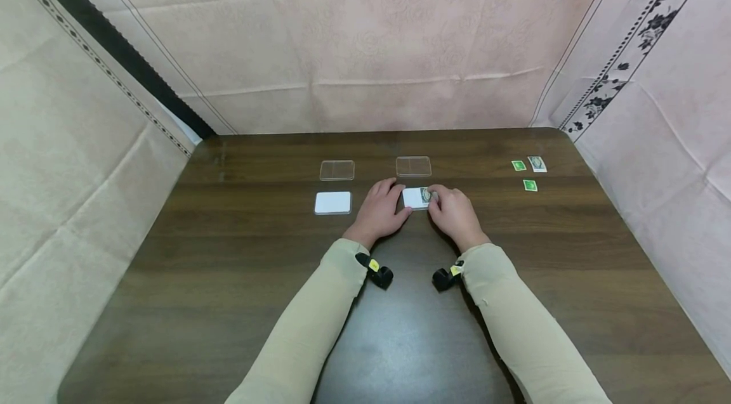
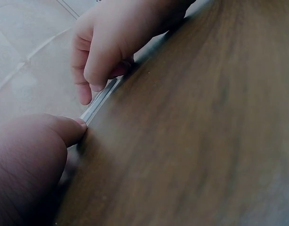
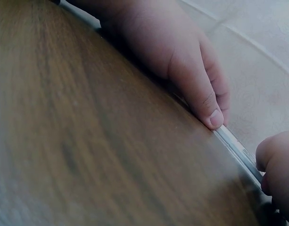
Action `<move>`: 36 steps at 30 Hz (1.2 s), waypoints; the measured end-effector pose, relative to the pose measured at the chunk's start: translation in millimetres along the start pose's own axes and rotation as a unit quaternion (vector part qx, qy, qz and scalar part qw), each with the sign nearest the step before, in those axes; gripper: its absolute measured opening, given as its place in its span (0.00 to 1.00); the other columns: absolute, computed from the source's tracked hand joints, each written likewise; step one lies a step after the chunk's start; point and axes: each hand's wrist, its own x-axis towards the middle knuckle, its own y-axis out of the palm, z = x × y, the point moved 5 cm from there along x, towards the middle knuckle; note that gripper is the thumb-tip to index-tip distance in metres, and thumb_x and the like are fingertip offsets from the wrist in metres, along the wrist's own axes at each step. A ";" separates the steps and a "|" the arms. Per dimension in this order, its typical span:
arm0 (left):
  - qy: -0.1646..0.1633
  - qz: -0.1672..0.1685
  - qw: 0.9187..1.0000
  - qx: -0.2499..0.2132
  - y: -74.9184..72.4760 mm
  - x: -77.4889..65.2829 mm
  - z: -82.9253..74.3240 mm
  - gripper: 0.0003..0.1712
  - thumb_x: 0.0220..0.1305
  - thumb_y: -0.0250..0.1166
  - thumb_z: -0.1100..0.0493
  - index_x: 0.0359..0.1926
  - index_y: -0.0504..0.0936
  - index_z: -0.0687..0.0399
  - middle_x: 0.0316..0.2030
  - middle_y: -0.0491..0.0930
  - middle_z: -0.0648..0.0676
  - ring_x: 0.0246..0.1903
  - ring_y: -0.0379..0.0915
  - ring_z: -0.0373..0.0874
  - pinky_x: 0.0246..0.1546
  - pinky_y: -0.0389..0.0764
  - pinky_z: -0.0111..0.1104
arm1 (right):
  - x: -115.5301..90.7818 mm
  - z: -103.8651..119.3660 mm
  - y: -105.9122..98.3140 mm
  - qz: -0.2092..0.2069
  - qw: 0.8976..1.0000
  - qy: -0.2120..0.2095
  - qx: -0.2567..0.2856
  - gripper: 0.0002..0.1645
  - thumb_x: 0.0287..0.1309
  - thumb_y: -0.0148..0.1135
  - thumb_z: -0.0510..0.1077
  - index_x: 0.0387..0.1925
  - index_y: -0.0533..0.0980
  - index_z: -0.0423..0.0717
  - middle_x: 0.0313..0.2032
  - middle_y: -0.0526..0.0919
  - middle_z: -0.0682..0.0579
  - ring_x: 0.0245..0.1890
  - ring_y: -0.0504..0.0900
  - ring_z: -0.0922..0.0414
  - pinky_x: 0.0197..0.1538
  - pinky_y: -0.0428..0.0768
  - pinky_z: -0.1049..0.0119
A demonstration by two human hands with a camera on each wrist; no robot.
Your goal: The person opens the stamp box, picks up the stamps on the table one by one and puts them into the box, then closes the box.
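A shallow white case (image 1: 412, 199) lies on the table between the two hands, with a small printed picture piece (image 1: 425, 195) at its right end. My left hand (image 1: 381, 212) grips the case at its left end, the thumb on the near edge and the fingers at the far side. With thumb and index finger, my right hand (image 1: 455, 212) pinches the picture piece at the right end, partly covering it. Seen edge-on, the case is a thin pale strip (image 2: 98, 104) in the left wrist view and a similar strip (image 3: 237, 149) in the right wrist view.
Left of the hands lies a second white case (image 1: 333, 203). Two clear rectangular lids (image 1: 337, 170) (image 1: 414, 167) lie behind. At the right are two small green pieces (image 1: 518, 165) (image 1: 530, 186) and a printed piece (image 1: 537, 164). Pale cloth (image 1: 365, 61) hangs behind the wooden table (image 1: 257, 264).
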 end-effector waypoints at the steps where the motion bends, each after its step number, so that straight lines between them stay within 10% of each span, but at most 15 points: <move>1: 0.001 0.000 1.000 0.000 -0.1 0.2 0.1 0.35 0.73 0.55 0.38 0.73 0.67 0.49 0.75 0.59 0.58 0.74 0.52 0.52 0.74 0.56 0.43 | 0.1 -0.1 0.0 0.000 1.000 0.000 0.000 0.18 0.66 0.54 0.40 0.53 0.81 0.39 0.24 0.80 0.48 0.29 0.76 0.48 0.37 0.77 0.54; 36: 0.002 -0.003 1.000 0.000 -0.4 -0.2 0.4 0.35 0.73 0.56 0.38 0.73 0.67 0.49 0.75 0.59 0.57 0.74 0.53 0.51 0.74 0.55 0.43 | -3.2 -16.0 -11.6 -0.023 0.998 0.024 0.045 0.17 0.71 0.55 0.46 0.53 0.80 0.43 0.27 0.78 0.49 0.26 0.73 0.51 0.31 0.71 0.58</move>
